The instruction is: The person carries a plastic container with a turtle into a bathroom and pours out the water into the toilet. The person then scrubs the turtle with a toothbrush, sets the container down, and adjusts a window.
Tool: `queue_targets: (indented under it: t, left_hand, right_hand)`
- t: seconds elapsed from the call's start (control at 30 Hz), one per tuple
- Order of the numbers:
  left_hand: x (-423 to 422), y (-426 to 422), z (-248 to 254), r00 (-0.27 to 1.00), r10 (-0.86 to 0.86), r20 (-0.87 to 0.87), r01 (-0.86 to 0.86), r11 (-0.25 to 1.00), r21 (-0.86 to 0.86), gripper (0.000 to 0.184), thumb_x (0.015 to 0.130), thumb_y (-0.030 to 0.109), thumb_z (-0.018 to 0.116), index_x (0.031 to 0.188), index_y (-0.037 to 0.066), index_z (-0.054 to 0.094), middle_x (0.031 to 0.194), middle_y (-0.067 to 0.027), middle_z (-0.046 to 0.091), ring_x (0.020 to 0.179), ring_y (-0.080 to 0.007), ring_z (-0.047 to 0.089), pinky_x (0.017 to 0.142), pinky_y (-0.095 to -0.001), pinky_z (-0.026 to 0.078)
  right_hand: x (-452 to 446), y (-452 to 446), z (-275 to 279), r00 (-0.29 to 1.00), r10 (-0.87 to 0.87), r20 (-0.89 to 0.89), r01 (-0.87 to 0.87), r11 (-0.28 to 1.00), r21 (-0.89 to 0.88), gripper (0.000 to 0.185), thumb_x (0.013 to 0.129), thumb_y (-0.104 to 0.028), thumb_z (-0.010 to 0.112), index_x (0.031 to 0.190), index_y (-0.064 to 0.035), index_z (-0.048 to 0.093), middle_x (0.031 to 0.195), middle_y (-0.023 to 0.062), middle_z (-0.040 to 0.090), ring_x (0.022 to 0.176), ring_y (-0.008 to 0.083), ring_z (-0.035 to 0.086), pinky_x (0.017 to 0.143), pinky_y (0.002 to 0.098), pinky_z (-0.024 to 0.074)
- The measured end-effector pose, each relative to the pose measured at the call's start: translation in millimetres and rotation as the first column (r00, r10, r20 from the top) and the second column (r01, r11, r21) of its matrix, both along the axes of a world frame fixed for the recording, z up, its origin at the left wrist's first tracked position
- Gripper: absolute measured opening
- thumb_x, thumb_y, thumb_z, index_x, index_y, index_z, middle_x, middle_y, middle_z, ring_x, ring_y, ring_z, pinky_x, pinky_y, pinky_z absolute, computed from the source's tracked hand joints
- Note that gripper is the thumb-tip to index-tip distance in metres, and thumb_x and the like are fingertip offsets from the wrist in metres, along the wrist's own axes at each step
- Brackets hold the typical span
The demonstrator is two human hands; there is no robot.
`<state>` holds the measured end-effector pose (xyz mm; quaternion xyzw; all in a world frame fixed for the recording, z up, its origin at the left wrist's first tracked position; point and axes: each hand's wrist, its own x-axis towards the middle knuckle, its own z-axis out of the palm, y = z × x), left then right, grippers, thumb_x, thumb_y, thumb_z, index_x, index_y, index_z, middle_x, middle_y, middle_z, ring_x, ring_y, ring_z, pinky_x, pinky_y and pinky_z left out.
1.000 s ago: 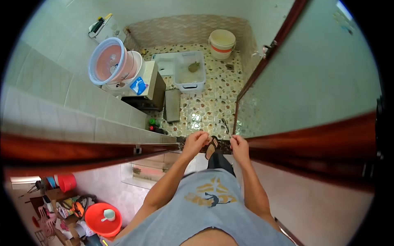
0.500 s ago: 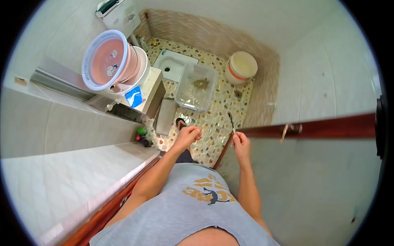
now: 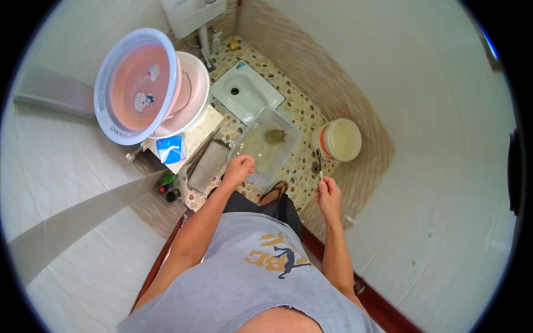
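My right hand (image 3: 328, 194) is closed around the light handle of a toothbrush (image 3: 320, 166), whose dark head points away from me. My left hand (image 3: 239, 170) is curled into a fist over the near left side of a clear plastic bin (image 3: 288, 154); whatever it may hold is hidden. Inside the bin, in shallow water, lies a brownish-green turtle (image 3: 275, 136). The bin sits on the pebble-patterned floor in front of my feet.
A squat toilet (image 3: 244, 89) lies beyond the bin, with a white bucket (image 3: 343, 140) at right. Left, stacked basins (image 3: 144, 89) and a blue packet (image 3: 170, 150) rest on a ledge (image 3: 208, 122). A grey block (image 3: 208, 165) and bottles (image 3: 169, 188) are below.
I have stepped forward through the doorway, so the bin, toilet and bucket are closer. The toothbrush stays in my right hand, and my left hand stays closed.
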<state>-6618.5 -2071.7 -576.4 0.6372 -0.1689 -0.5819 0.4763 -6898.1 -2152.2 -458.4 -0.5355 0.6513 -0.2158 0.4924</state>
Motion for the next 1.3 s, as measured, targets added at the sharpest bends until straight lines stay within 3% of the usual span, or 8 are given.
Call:
queue_targets:
  t: [0.23, 0.37, 0.4, 0.87, 1.0, 1.03, 1.17, 1.3]
  left_hand:
    - [-3.8, -33.8, -69.7, 0.900, 0.435, -0.036, -0.412, 0.874, 0.257, 0.024, 0.089, 0.019, 0.057, 0.105, 0.002, 0.064, 0.089, -0.0054, 0.065, 0.069, -0.0145, 0.065, 0.059, -0.0246, 0.049]
    - [-39.4, -51.9, -104.9, 0.769, 0.639, -0.004, -0.576, 0.697, 0.428, 0.026, 0.090, 0.020, 0.058, 0.109, 0.002, 0.063, 0.093, -0.0046, 0.065, 0.072, -0.0142, 0.065, 0.060, -0.0239, 0.049]
    - [-43.3, -57.4, -119.5, 0.769, 0.639, 0.010, -0.574, 0.684, 0.451, 0.026, 0.090, 0.020, 0.058, 0.109, 0.002, 0.063, 0.093, -0.0046, 0.065, 0.072, -0.0142, 0.065, 0.060, -0.0239, 0.049]
    - [-129.4, -54.8, -315.5, 0.511, 0.845, 0.159, -0.705, 0.306, 0.640, 0.032, 0.091, 0.019, 0.059, 0.118, 0.002, 0.058, 0.107, -0.0064, 0.063, 0.088, -0.0187, 0.064, 0.074, -0.0287, 0.053]
    - [-129.1, -1.5, -389.0, 0.812, 0.476, 0.336, -0.540, 0.398, 0.741, 0.043, 0.086, 0.016, 0.061, 0.125, -0.002, 0.054, 0.109, -0.0126, 0.061, 0.092, -0.0249, 0.063, 0.077, -0.0328, 0.053]
    - [-131.1, 6.3, -401.1, 0.884, 0.314, 0.346, -0.457, 0.433, 0.777, 0.046, 0.085, 0.016, 0.061, 0.126, -0.002, 0.053, 0.111, -0.0150, 0.061, 0.094, -0.0270, 0.062, 0.078, -0.0348, 0.053]
    - [-146.1, -11.3, -437.7, 0.552, 0.782, 0.289, -0.702, 0.249, 0.668, 0.060, 0.087, 0.013, 0.064, 0.139, 0.003, 0.035, 0.113, -0.0145, 0.062, 0.097, -0.0285, 0.062, 0.082, -0.0365, 0.051]
    - [-146.1, 19.2, -494.8, 0.582, 0.812, -0.043, -0.638, 0.489, 0.596, 0.045, 0.089, 0.010, 0.060, 0.127, -0.003, 0.041, 0.116, -0.0172, 0.059, 0.099, -0.0267, 0.061, 0.083, -0.0372, 0.052]
  right_hand:
    - [23.8, -156.5, -81.8, 0.964, 0.265, 0.013, -0.264, 0.956, 0.127, 0.024, 0.094, -0.016, 0.054, 0.111, -0.0017, 0.062, 0.071, -0.0001, 0.058, 0.054, 0.0030, 0.046, 0.048, 0.0193, 0.0373]
    - [6.9, -259.8, -196.5, 0.677, 0.648, -0.350, -0.718, 0.686, -0.119, 0.029, 0.090, -0.009, 0.053, 0.114, 0.0034, 0.060, 0.086, 0.0165, 0.066, 0.075, 0.0295, 0.064, 0.066, 0.0367, 0.0487]
    - [11.6, -282.4, -217.0, 0.613, 0.687, -0.390, -0.744, 0.668, 0.006, 0.033, 0.086, -0.008, 0.053, 0.116, 0.0038, 0.059, 0.095, 0.0259, 0.064, 0.089, 0.0423, 0.062, 0.076, 0.0440, 0.0480]
    - [46.7, -313.4, -586.4, 0.168, 0.809, -0.563, -0.856, 0.403, 0.324, 0.027, 0.080, -0.004, 0.053, 0.106, -0.0003, 0.060, 0.097, 0.0258, 0.061, 0.090, 0.0421, 0.060, 0.080, 0.0472, 0.0497]
    - [41.3, -298.1, -673.9, 0.019, 0.772, -0.635, -0.892, 0.301, 0.338, 0.031, 0.079, -0.003, 0.054, 0.109, 0.0009, 0.058, 0.098, 0.0267, 0.060, 0.094, 0.0409, 0.059, 0.082, 0.0465, 0.0489]
    - [47.9, -298.0, -678.4, 0.023, 0.771, -0.637, -0.886, 0.311, 0.344, 0.031, 0.079, -0.003, 0.054, 0.109, 0.0009, 0.058, 0.098, 0.0267, 0.060, 0.094, 0.0409, 0.059, 0.082, 0.0465, 0.0489]
    - [47.9, -280.1, -611.9, -0.031, 0.887, -0.460, -0.785, 0.263, 0.560, 0.029, 0.080, -0.004, 0.055, 0.109, 0.0016, 0.056, 0.103, 0.0240, 0.058, 0.096, 0.0410, 0.060, 0.083, 0.0473, 0.0505]
    - [44.1, -301.4, -550.0, 0.156, 0.826, -0.541, -0.825, 0.411, 0.389, 0.027, 0.079, -0.003, 0.053, 0.105, 0.0007, 0.059, 0.092, 0.0232, 0.061, 0.091, 0.0415, 0.061, 0.081, 0.0466, 0.0506]
